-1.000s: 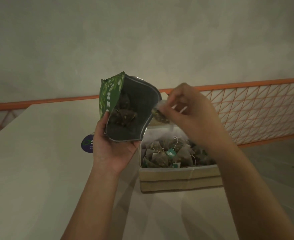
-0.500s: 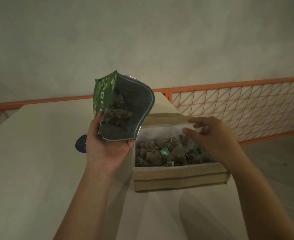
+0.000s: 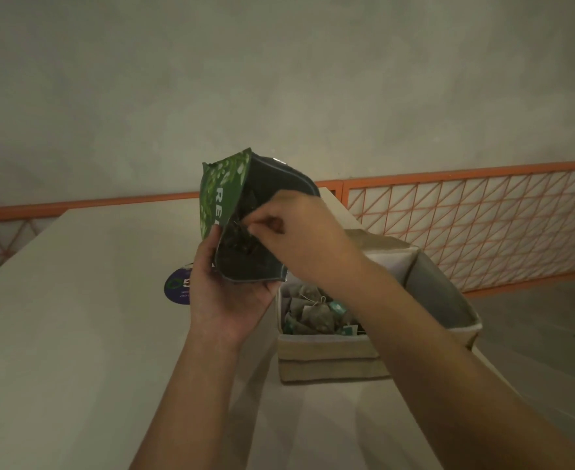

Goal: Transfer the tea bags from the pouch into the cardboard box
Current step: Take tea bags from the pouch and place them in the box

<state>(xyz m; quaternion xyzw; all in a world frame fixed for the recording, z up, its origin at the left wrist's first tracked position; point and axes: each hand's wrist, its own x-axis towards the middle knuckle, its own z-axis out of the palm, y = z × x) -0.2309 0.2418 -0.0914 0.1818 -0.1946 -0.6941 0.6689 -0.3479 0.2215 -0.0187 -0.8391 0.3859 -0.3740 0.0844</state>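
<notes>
Reaching: right hand (image 3: pixel 299 232), at frame centre, has curled fingers inside the pouch mouth; whether they pinch a tea bag cannot be told.
Left hand: left hand (image 3: pixel 225 293) grips the green pouch (image 3: pixel 235 212) from below, holding it open and tilted above the tabletop (image 3: pixel 75 334).
Pouch contents: dark tea bags (image 3: pixel 242 242) show inside.
Cardboard box: cardboard box (image 3: pixel 330 357) sits right of centre, open.
Box contents: more tea bags (image 3: pixel 313 313) are heaped inside.
Background: an orange mesh railing (image 3: pixel 465 212) is at the right.
</notes>
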